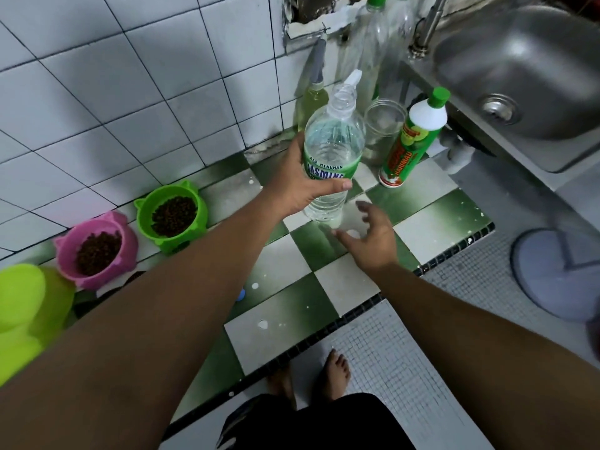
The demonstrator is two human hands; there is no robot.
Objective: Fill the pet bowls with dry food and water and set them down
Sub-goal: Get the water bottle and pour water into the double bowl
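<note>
Left grip [295,181] curled round the clear plastic water bottle [334,141] at its green label, thumb across the front, fingers behind. Bottle uncapped, neck pointing away from me and slightly right, partly filled with water, its base just above the green-and-white checkered tile counter [292,303].

Right grip [373,238] spread and holding nothing, palm down, just below and right of the bottle's base. A small white round object [353,233] lies on the counter at its fingertips; I cannot tell whether they touch it.

Left of the left grip, against the white tiled wall [130,92]: a green cat-eared plastic bowl [146,206] holding dark dry kibble [173,216]. Further left, just beside it, a pink cat-eared plastic bowl [126,241], also with kibble. Past that, at the frame's edge, a lime-green plastic shape [22,306], blurred, too close to make out.

Beyond the left grip: a spray bottle of yellowish liquid [315,99] and tall clear bottles [373,43] by the wall. Just right of the held bottle stands a clear empty glass jar [384,125], then a white squeeze bottle with green cap and red-green label [415,138], leaning. Well right of both grips, a stainless steel sink [519,76].

A small blue cap [240,295] shows at the edge of my left forearm. My bare feet [337,371] stand on the floor below the counter edge.
</note>
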